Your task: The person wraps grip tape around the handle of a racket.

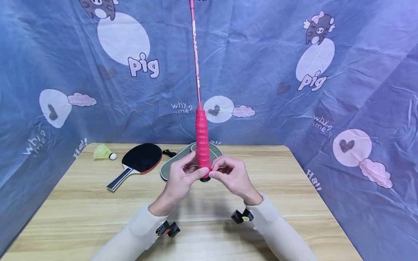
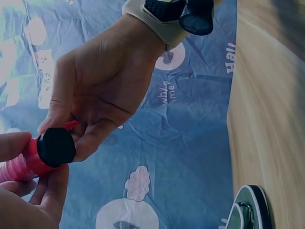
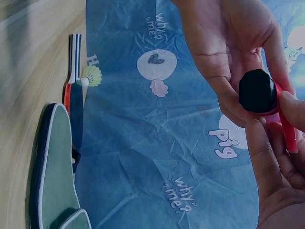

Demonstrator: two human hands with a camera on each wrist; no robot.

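Observation:
A badminton racket [image 1: 197, 69] stands upright in front of me, its head beyond the top of the head view. Ridged pinkish-red grip tape [image 1: 203, 141] covers the handle, and the black butt cap [image 3: 256, 90] points down. My left hand [image 1: 181, 174] holds the lower handle between thumb and fingers. From the other side my right hand [image 1: 233, 175] pinches near the bottom of the grip. A short red tape end [image 3: 289, 131] sticks out at the right thumb in the right wrist view.
On the wooden table [image 1: 98, 221] lie a yellow shuttlecock [image 1: 103, 152], a black table tennis bat [image 1: 142, 158] and a small black item [image 1: 169, 153]. A green case [image 1: 168, 168] lies behind the hands. Blue printed cloth [image 1: 261, 72] hangs around the table.

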